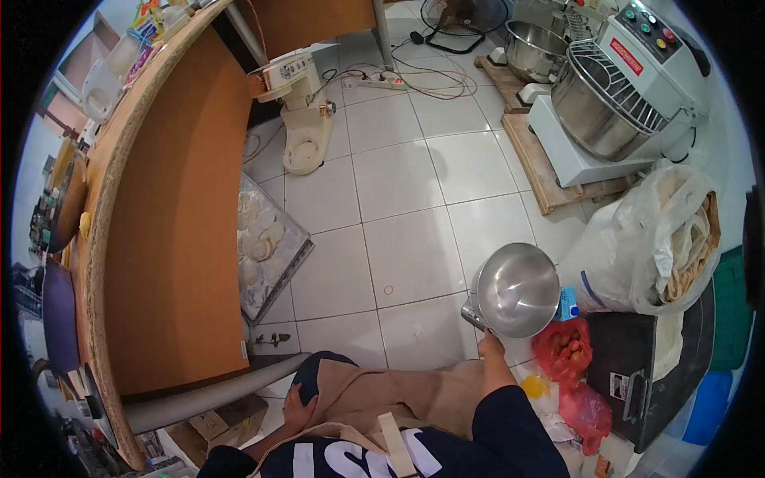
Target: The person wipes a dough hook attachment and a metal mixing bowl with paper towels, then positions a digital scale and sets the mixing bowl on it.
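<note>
A shiny steel mixing bowl (519,291) with a side handle is at my right side, its inside showing and nothing in it. My right hand (492,347) is closed at the bowl's handle, with the fingers partly hidden. My left hand (300,408) lies flat on my left thigh, beside the beige apron (382,394), holding nothing. Close to the bowl are a blue-and-white carton (567,304) and a red plastic bag (564,350) with round brownish things inside.
A stand mixer (303,111) without its bowl stands on the tiled floor (406,239). A large spiral mixer (613,95) sits on a wooden pallet (530,163). A big white sack (629,247) is at right. At left are a wooden table (175,215) and a tray (279,280) of pale rounds.
</note>
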The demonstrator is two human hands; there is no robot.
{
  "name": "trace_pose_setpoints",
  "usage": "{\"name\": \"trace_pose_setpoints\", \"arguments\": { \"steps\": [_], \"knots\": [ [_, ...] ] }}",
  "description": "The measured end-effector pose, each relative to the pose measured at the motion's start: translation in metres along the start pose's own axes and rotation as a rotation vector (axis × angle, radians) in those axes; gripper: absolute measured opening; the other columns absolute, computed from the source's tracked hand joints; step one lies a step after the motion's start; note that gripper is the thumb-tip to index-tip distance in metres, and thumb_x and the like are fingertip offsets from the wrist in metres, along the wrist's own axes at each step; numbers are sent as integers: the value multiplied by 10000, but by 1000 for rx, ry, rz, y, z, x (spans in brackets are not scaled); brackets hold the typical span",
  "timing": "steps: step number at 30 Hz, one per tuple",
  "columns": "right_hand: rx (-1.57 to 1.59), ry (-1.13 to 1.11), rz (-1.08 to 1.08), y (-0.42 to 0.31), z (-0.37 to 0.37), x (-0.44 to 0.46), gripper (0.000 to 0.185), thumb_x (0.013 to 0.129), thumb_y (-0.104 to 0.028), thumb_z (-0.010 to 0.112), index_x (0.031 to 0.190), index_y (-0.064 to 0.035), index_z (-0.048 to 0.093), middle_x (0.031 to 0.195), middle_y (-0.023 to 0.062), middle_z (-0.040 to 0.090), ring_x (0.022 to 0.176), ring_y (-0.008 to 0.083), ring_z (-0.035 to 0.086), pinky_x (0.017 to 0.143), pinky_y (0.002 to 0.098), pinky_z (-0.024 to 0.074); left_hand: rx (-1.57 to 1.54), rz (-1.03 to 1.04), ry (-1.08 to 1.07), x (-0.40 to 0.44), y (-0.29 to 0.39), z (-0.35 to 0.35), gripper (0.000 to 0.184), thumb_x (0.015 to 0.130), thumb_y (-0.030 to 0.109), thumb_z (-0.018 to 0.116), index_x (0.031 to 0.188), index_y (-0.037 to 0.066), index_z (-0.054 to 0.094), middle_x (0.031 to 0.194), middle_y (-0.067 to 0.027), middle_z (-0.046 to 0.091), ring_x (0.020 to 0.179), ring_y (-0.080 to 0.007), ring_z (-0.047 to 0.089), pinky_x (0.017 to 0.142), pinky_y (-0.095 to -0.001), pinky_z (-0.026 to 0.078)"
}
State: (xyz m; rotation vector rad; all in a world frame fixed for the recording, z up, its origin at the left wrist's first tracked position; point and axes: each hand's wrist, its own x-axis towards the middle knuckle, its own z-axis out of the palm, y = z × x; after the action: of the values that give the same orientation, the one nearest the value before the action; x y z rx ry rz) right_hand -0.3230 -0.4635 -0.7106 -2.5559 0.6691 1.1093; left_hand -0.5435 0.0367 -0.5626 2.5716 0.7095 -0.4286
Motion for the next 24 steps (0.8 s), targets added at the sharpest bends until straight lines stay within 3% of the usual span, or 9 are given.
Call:
{"name": "trace_pose_setpoints", "arguments": {
  "steps": [6, 12, 18, 24],
  "knots": [
    [23, -1, -18, 1, 2, 6, 717, 735, -137, 546, 1402, -204, 290, 1273, 126, 510, 1145, 289, 512, 941, 375, 418, 0, -12, -1, -2, 1, 0, 677, 749, 418, 663, 1254, 52, 396, 1307, -199, 406, 1219, -359, 386, 983, -451, 345],
    [-15, 11, 7, -3, -8, 5, 927, 624, -40, 663, 1422, -216, 226, 1287, 124, 499, 1176, 277, 490, 951, 381, 414, 17, 31, 38, -3, 0, 0, 651, 753, 401, 665, 1229, 32, 416, 1259, -202, 445, 1166, -375, 431, 970, -446, 362],
    [31, -106, 30, 1, -5, 7, 949, 622, -26, 656, 1430, -224, 199, 1349, 102, 440, 1220, 272, 446, 969, 376, 398, -60, 29, -8, -2, -2, -1, 672, 760, 435, 645, 1263, 66, 394, 1283, -183, 429, 1206, -355, 397, 968, -482, 349],
    [-8, 33, -63, 12, 8, 15, 891, 643, -47, 624, 1423, -222, 230, 1281, 145, 500, 1145, 296, 512, 930, 384, 421, -14, -17, -32, -2, -1, -2, 682, 761, 451, 636, 1280, 87, 383, 1309, -147, 410, 1227, -334, 380, 958, -483, 357]
  ]
}}
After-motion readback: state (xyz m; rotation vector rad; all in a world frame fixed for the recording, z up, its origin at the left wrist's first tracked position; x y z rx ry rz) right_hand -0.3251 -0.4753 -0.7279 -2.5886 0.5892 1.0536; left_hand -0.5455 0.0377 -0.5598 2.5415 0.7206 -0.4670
